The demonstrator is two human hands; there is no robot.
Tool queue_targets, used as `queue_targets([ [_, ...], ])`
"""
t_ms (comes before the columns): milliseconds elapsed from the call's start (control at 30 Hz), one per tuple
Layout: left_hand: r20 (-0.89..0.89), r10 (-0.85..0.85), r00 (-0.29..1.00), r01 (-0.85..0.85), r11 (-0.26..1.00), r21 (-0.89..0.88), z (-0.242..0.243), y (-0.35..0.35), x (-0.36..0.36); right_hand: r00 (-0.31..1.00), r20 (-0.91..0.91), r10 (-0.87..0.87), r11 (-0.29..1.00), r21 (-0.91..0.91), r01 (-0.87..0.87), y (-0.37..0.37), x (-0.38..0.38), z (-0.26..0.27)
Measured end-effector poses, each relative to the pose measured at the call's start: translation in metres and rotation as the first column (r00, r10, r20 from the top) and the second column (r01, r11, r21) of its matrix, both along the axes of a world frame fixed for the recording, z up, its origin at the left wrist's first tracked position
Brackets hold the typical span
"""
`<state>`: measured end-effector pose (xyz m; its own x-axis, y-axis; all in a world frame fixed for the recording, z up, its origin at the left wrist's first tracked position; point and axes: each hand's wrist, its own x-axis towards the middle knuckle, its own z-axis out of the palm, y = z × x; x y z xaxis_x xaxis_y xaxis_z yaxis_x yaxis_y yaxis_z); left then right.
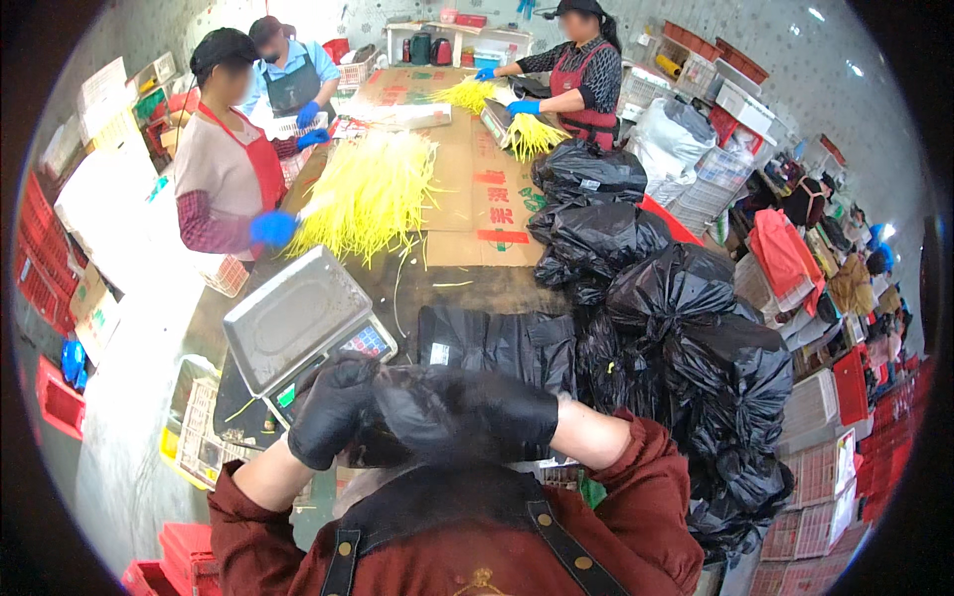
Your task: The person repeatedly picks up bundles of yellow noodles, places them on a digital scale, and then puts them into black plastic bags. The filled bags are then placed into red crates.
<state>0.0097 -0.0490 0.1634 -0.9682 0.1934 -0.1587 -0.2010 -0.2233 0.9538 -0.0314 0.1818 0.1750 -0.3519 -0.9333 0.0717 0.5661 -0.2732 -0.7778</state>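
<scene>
Both my hands wear black gloves and are raised close together in front of my chest. My left hand point(333, 410) is closed on the edge of a black plastic bag point(417, 417). Blurred by motion, my right hand point(507, 417) is at the bag's other side; its fingers are hard to tell from the dark plastic. Just beyond my left hand stands a digital scale with a bare metal pan point(298, 320). Folded black plastic bags point(496, 339) lie on the table beyond my right hand. A heap of yellow strands point(373, 190), perhaps chives, lies past the scale.
Full, tied black bags point(671, 290) are piled along the table's right side. Two people stand at the left, one point(231, 156) near the yellow heap. Another person point(585, 82) handles yellow bundles at a second scale point(496, 123). Plastic crates point(201, 432) stand below left.
</scene>
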Motion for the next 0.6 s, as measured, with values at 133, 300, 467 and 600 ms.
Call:
queue_targets([
  [133, 0.058, -0.096, 0.994, 0.104, 0.983, -0.152, 0.015, -0.001, 0.012, 0.995, 0.017, 0.096, 0.988, 0.117, -0.097, -0.002, 0.003, -0.011],
  [300, 0.005, -0.096, 0.995, 0.095, 0.979, -0.181, 0.092, -0.030, 0.041, 0.695, -0.679, -0.237, 0.880, 0.153, 0.450, 0.012, -0.015, 0.027],
  [467, -0.139, -0.294, 0.946, 0.242, 0.923, -0.299, 0.114, -0.031, 0.043, 0.176, -0.913, -0.369, 0.853, -0.257, 0.454, 0.000, -0.027, 0.051],
  [600, 0.149, -0.632, 0.760, 0.591, 0.577, -0.564, 0.080, -0.008, 0.011, -0.015, -0.960, -0.279, 0.868, -0.259, 0.423, -0.027, -0.013, 0.037],
])
